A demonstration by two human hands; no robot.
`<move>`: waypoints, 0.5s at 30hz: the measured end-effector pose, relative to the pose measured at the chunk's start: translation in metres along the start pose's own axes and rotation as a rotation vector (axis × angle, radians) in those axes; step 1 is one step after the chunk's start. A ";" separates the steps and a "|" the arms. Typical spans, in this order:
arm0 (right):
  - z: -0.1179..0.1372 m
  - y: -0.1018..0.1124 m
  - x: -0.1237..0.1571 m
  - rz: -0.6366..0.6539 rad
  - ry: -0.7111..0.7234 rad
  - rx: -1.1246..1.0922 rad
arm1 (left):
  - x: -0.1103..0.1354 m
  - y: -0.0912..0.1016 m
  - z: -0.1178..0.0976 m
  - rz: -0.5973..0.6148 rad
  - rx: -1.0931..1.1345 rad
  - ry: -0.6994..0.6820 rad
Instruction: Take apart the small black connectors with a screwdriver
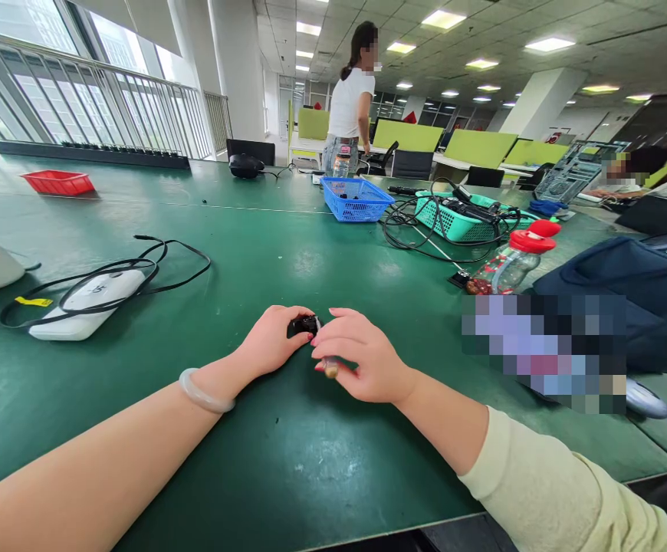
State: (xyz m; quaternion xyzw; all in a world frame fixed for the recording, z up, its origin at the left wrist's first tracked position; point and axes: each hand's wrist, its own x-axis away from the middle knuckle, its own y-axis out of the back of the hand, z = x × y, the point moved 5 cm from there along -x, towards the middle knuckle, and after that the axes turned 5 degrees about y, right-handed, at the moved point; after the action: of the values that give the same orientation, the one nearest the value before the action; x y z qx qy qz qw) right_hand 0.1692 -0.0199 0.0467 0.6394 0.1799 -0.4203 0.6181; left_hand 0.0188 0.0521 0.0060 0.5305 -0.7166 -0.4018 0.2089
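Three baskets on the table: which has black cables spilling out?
The green basket, right of the blue basket; the red basket sits alone, far left.

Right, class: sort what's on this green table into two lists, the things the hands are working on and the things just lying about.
In hand:
left hand gripping the black part
right hand touching that part, with a brown-ended tool under it

Lying about:
white device with cable
red tray
blue basket
green basket of cables
bottle
dark bag
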 end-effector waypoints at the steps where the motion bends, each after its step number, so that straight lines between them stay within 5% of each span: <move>1: 0.002 -0.003 0.000 0.058 0.026 0.008 | 0.000 0.000 0.000 -0.004 -0.002 -0.002; 7: 0.007 -0.012 0.000 0.184 0.096 0.018 | 0.000 -0.001 -0.001 0.001 0.005 -0.015; 15: -0.012 0.011 0.003 -0.154 -0.159 -0.034 | -0.001 -0.001 0.001 0.019 -0.003 0.022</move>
State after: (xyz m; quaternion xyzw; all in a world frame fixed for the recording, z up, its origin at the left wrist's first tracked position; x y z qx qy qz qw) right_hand 0.1823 -0.0115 0.0501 0.5778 0.1860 -0.5127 0.6072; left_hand 0.0190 0.0528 0.0048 0.5278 -0.7187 -0.3949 0.2213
